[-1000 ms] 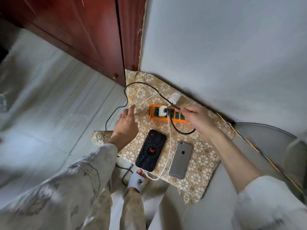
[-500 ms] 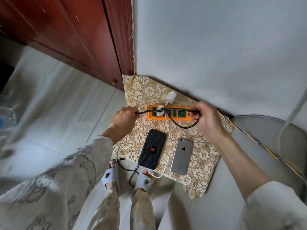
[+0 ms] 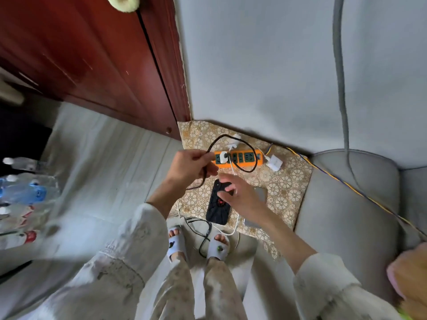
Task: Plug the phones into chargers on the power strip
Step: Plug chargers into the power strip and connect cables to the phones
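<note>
- Head view: your left hand (image 3: pixel 187 167) pinches the black braided cable (image 3: pixel 233 140) just left of the orange power strip with dark sockets (image 3: pixel 240 158); the cable loops up behind the strip and round its right end.
- Your right hand (image 3: pixel 240 197) hovers in front of the strip, fingers loosely spread and holding nothing, directly over the black phone with a red spider mark (image 3: pixel 218 207).
- The silver phone (image 3: pixel 258 199) lies right of the black one, mostly hidden under your right wrist. Both rest on the gold floral mat (image 3: pixel 284 192) that carries the strip.
- A white charger block (image 3: pixel 223 157) sits at the strip's left end, and its white cable (image 3: pixel 233 229) runs forward past the black phone. A second white adapter (image 3: pixel 275 162) lies off the strip's right end; whether it is plugged in, I cannot tell.
- To do this step well, I judge you should draw slack out of the braided cable with your left hand, find its free connector, steady the black phone with your right hand, and line the plug up square with the port before pushing.
</note>
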